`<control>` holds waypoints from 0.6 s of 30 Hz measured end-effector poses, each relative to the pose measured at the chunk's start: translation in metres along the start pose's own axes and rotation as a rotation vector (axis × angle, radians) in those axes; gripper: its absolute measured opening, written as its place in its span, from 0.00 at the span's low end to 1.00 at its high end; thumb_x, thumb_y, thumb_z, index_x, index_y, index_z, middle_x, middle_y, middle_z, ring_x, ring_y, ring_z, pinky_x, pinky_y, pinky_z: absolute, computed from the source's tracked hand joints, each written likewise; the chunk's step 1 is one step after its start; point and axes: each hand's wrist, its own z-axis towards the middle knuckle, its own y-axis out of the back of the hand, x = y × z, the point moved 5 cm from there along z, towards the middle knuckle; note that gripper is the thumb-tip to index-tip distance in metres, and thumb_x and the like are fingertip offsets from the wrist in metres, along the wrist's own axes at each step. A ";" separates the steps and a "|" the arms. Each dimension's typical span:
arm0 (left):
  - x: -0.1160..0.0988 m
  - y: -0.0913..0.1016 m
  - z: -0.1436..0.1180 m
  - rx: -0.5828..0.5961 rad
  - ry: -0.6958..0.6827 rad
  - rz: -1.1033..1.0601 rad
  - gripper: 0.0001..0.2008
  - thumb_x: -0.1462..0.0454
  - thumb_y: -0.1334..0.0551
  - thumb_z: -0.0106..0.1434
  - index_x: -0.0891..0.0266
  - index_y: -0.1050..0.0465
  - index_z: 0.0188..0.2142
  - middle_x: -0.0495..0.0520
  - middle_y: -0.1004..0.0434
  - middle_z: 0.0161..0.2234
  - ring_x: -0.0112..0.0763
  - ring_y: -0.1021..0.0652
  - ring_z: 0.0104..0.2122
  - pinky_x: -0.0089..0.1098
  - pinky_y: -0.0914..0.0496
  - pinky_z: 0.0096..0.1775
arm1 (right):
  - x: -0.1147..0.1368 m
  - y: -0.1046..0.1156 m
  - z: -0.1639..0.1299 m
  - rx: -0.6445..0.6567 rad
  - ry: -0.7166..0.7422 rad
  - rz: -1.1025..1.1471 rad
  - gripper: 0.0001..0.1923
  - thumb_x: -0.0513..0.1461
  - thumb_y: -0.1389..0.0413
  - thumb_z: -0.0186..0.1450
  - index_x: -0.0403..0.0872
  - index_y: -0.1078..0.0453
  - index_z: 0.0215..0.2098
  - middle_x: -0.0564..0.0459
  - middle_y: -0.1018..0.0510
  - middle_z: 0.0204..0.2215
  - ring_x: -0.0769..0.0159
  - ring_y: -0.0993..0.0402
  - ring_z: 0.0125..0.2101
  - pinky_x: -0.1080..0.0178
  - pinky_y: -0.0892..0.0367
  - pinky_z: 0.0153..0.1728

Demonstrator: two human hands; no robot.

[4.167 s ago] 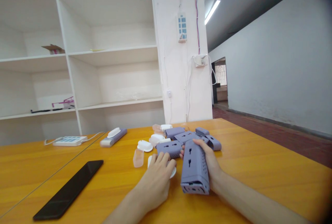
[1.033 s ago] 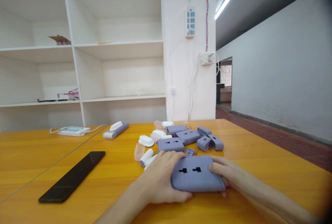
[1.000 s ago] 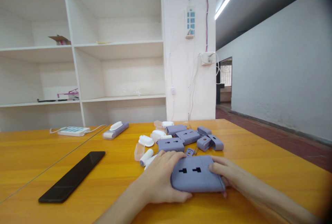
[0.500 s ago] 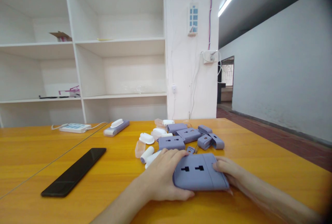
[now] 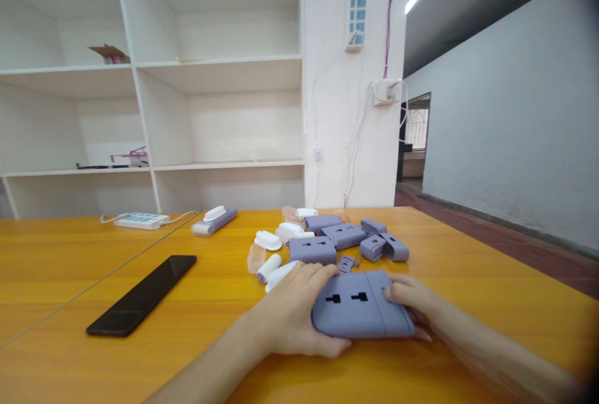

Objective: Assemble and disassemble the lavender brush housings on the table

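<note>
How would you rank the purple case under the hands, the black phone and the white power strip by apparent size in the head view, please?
1. Black phone and purple case: similar extent, so unranked; the case is nearer.
2. White power strip: smallest, though farthest away, so true size is unsure.

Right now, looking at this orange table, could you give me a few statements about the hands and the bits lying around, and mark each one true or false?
1. Both hands grip the flat lavender plastic socket case. True: the left hand and the right hand hold its two ends.
2. The case is lifted high above the orange wooden table. False: it sits low on the table.
3. A flat black phone lies left of the hands. True.
4. The white power strip lies beside the right hand. False: it lies at the far left.
5. Smaller lavender pieces lie beyond the case. True.
</note>
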 end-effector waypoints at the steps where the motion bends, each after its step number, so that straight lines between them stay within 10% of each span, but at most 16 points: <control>1: 0.000 0.000 0.000 0.002 -0.001 0.001 0.46 0.51 0.24 0.48 0.57 0.37 0.63 0.58 0.27 0.58 0.47 0.26 0.54 0.43 0.33 0.58 | 0.004 -0.001 -0.003 -0.028 -0.001 0.000 0.26 0.55 0.43 0.61 0.42 0.27 0.42 0.57 0.30 0.20 0.77 0.47 0.14 0.71 0.49 0.13; 10: -0.001 0.000 -0.001 0.010 -0.005 0.016 0.45 0.51 0.24 0.48 0.57 0.37 0.62 0.58 0.26 0.56 0.47 0.25 0.53 0.43 0.33 0.57 | 0.029 -0.011 -0.024 -0.213 -0.097 0.015 0.21 0.53 0.39 0.55 0.45 0.27 0.36 0.54 0.29 0.23 0.72 0.38 0.19 0.71 0.39 0.16; 18: -0.001 0.000 -0.001 -0.004 -0.008 0.024 0.46 0.51 0.25 0.49 0.60 0.37 0.63 0.60 0.26 0.58 0.48 0.25 0.54 0.43 0.33 0.58 | 0.003 -0.002 0.003 0.026 -0.077 0.046 0.23 0.53 0.40 0.58 0.42 0.26 0.37 0.56 0.28 0.19 0.76 0.41 0.11 0.72 0.43 0.12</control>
